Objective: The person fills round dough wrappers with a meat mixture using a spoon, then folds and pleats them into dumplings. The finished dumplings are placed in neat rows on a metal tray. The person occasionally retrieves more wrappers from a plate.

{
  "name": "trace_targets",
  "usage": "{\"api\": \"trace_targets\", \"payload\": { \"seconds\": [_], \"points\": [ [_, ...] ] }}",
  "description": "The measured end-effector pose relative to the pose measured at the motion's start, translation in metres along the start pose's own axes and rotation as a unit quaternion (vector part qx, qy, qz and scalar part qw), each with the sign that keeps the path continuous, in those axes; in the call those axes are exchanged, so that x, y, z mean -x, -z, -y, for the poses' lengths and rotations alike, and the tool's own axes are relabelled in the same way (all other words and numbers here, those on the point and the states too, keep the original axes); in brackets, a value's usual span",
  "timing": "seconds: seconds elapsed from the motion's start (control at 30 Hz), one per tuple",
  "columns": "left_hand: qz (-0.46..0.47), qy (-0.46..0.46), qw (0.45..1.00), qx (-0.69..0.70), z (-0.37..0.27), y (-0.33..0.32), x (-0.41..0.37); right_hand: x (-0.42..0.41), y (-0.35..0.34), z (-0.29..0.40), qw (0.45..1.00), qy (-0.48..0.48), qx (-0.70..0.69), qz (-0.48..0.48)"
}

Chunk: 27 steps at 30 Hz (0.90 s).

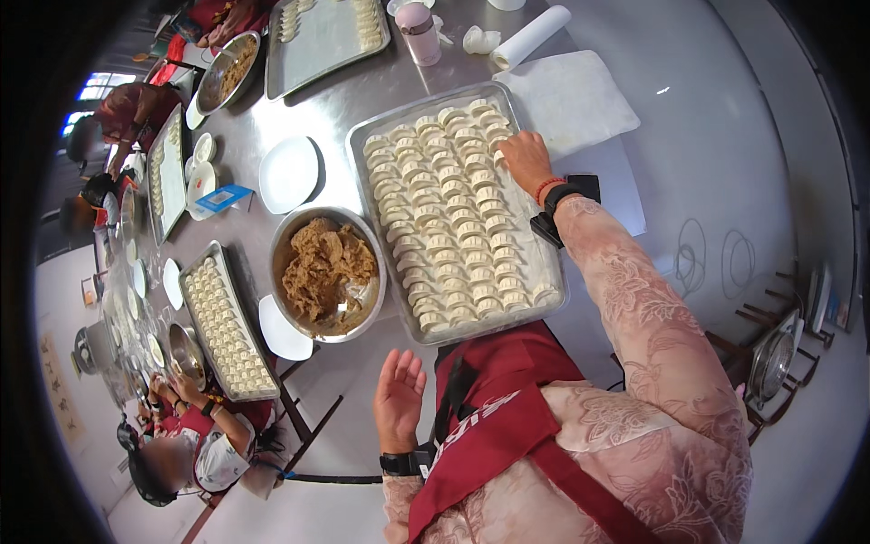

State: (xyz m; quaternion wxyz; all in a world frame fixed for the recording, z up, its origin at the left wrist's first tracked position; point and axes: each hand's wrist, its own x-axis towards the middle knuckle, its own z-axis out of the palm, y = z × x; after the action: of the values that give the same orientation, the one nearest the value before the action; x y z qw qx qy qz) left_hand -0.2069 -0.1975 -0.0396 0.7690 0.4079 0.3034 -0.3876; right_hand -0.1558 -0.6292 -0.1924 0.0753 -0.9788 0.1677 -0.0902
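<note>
A metal tray (557,299) stands before me with rows of folded dumplings (445,224) on it. My right hand (527,162) reaches over the tray's upper right part, its fingers on a dumpling at the end of a row; the fingers partly hide it. My left hand (399,401) is held palm up below the tray's near edge, touching nothing, its fingers extended and holding nothing. Left of the tray stands a steel bowl (378,299) with brown minced filling (326,268).
White plates (289,175) (284,330) lie beside the bowl. Beyond are a pink bottle (419,37), a white roll (531,37) and a white sheet (578,102). Co-workers (197,449) stand around the table by other dumpling trays (231,326).
</note>
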Motion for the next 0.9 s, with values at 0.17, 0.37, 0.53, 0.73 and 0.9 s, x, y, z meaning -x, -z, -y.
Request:
{"api": "trace_targets", "payload": {
  "seconds": [0.17, 0.37, 0.53, 0.73, 0.9],
  "points": [
    [-0.001, -0.005, 1.0, 0.007, 0.005, -0.002, 0.0, -0.003, -0.013, -0.01, 0.999, 0.022, 0.027, -0.024],
    [-0.012, -0.009, 0.999, 0.035, 0.013, 0.001, 0.004, -0.006, -0.002, -0.004, 0.999, 0.011, -0.018, -0.037],
    [-0.01, 0.01, 0.998, 0.068, 0.01, 0.023, -0.001, 0.009, -0.008, -0.022, 0.994, 0.001, -0.081, -0.07],
    [0.01, 0.006, 0.988, 0.154, 0.012, 0.077, -0.009, 0.062, 0.017, 0.012, 0.981, -0.065, -0.182, -0.014],
    [0.037, -0.005, 0.982, 0.186, 0.011, 0.135, 0.004, 0.096, 0.035, 0.103, 0.954, -0.088, -0.286, 0.026]
  ]
}}
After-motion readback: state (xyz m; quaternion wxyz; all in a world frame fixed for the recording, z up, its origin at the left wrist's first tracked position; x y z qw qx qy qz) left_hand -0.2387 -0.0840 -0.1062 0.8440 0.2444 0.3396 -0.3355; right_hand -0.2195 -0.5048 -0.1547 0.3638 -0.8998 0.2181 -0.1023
